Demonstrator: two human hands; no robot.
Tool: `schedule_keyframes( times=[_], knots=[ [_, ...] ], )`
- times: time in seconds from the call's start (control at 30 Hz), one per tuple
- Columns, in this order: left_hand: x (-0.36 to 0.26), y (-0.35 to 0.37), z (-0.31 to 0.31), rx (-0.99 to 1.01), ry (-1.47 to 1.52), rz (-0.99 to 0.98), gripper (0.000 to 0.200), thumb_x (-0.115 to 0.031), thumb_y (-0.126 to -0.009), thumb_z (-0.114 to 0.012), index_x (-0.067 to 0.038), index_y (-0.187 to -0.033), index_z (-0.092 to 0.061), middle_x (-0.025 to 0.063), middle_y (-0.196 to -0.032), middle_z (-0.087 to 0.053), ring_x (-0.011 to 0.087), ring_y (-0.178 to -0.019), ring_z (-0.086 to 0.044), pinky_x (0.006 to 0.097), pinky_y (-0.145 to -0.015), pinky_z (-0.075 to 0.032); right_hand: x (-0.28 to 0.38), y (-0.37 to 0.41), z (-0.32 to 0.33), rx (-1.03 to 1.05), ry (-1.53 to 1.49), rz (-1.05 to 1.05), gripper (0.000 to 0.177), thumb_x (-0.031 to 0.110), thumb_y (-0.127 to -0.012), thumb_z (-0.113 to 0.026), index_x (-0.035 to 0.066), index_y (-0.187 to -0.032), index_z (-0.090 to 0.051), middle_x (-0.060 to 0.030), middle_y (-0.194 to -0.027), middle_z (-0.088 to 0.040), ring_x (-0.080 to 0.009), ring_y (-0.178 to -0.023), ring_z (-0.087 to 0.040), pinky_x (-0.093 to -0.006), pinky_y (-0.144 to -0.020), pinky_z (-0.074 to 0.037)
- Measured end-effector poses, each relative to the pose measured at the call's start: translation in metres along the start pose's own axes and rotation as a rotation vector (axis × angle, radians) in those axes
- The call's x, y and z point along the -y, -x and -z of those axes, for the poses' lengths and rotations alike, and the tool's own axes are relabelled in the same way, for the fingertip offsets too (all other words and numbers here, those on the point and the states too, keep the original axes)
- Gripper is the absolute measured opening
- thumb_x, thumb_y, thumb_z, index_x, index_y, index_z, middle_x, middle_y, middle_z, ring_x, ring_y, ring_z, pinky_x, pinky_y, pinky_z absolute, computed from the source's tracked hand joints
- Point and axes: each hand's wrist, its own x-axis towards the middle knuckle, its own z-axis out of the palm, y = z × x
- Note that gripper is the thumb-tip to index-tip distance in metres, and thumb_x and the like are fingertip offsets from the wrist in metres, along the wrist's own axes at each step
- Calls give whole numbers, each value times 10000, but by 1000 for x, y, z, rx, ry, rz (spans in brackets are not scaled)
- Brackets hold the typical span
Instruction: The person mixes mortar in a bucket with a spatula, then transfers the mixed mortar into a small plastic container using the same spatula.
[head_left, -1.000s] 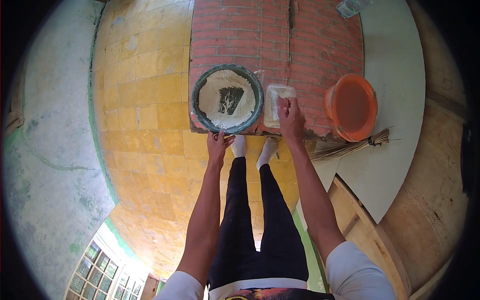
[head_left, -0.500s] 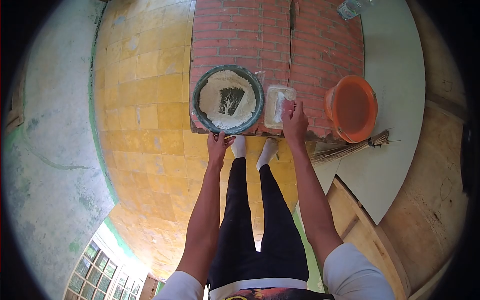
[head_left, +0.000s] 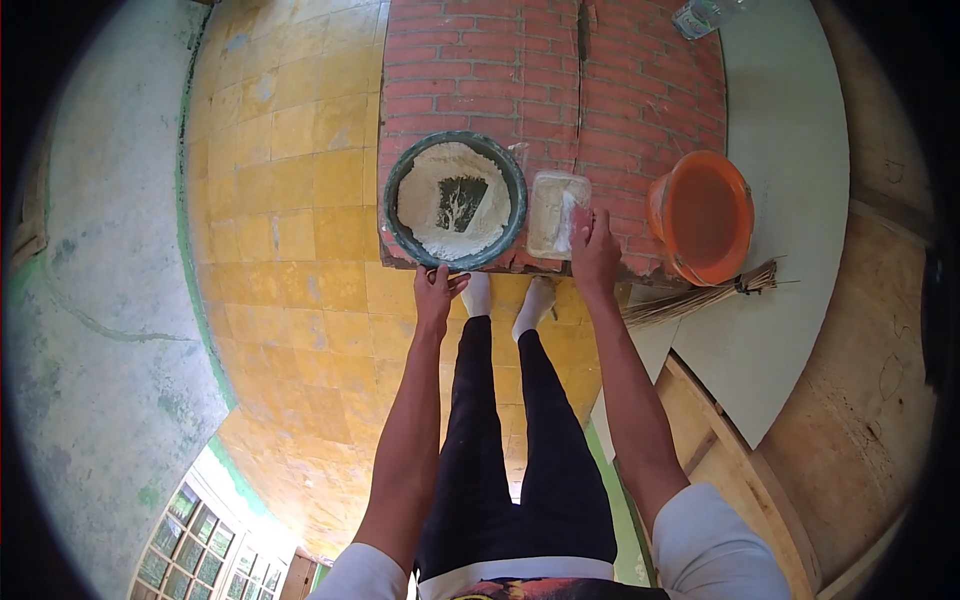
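A dark green basin [head_left: 397, 232] sits at the left of the brick-patterned table. Inside it is pale powder [head_left: 425, 205], with a bare dark patch of the basin's bottom in the middle. My left hand [head_left: 436, 296] is at the near edge of this basin, its fingers closed on the rim. To the right lies a clear rectangular plastic tub [head_left: 547, 178] holding whitish powder. Over the tub's right side, my right hand [head_left: 596, 254] is closed on a small reddish-pink flat piece [head_left: 582, 222], partly covered by the fingers. A white patch shows beside that piece in the tub.
An orange bucket [head_left: 744, 215] of murky liquid stands at the table's right. Below it lies a bundle of thin sticks [head_left: 690, 303]. A clear bottle [head_left: 697, 18] lies at the far right corner. The table [head_left: 480, 60] ends just before my feet, on yellow tiles [head_left: 290, 200].
My right hand and the reddish-pink piece have shifted slightly right and toward me over the tub. My left hand stays at the basin's rim.
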Motion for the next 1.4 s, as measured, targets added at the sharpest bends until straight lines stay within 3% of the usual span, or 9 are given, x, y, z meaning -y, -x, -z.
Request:
schedule_keyframes(
  times=[0.2,0.4,0.53,0.7,0.77,0.93,1.0,1.1,1.4],
  knots=[
    [2,-1,3,8,-13,11,164,-119,-1074,-513,-34,-1204,-460,152,-1080,-668,307,-919,-761,352,-797,-636,2,-3,9,-143,-120,87,321,55,-976,-560,66,-1290,-500,-289,-1014,-697,-484,-937,-684,-565,-730,-519],
    [-3,1,0,10,0,4,167,-126,-1075,-517,-34,-1205,-466,146,-1063,-667,306,-921,-761,355,-800,-634,1,-3,12,6,38,76,303,64,-984,-555,78,-1284,-510,-264,-994,-709,-470,-898,-696,-549,-676,-528],
    [1,0,3,21,-8,-4,173,-125,-1075,-515,-31,-1211,-461,147,-1058,-664,308,-921,-760,355,-805,-637,-2,-14,14,-101,-13,145,306,74,-993,-536,87,-1298,-524,-259,-976,-712,-473,-886,-696,-553,-681,-531],
    [-3,2,0,1,15,9,181,-122,-1074,-514,-28,-1217,-455,150,-1078,-659,311,-917,-759,358,-813,-640,6,-11,8,206,214,89,305,116,-1014,-554,109,-1318,-577,-244,-936,-713,-460,-865,-694,-554,-685,-529],
    [-3,2,2,28,4,9,234,-145,-1070,-550,-14,-1238,-454,175,-1155,-646,324,-980,-749,336,-832,-630,7,-14,12,153,179,124,313,117,-1012,-560,113,-1324,-595,-245,-916,-710,-453,-849,-694,-549,-680,-532],
    [0,0,3,39,-1,-3,204,-126,-1072,-526,-23,-1229,-447,164,-1132,-647,318,-953,-753,352,-825,-636,4,-26,9,104,126,196,326,120,-1000,-580,115,-1321,-638,-245,-874,-703,-441,-822,-694,-533,-671,-542],
    [0,0,2,37,9,-9,180,-110,-1073,-506,-31,-1221,-443,152,-1097,-648,312,-926,-758,367,-820,-642,7,-25,8,261,176,164,325,133,-992,-600,121,-1310,-665,-246,-873,-701,-442,-820,-693,-529,-678,-542],
    [1,-1,3,31,0,2,217,-145,-1074,-538,-13,-1225,-454,182,-1174,-649,326,-983,-748,345,-834,-628,11,-11,17,279,210,183,368,91,-974,-562,183,-1311,-679,-246,-871,-711,-435,-823,-708,-540,-701,-558],
    [0,-6,8,40,-61,44,204,-157,-1078,-526,5,-1188,-469,209,-1136,-663,325,-974,-742,363,-834,-630,12,-16,14,289,71,133,359,112,-968,-604,167,-1315,-675,-233,-943,-727,-438,-869,-703,-532,-755,-551]
  ],
)
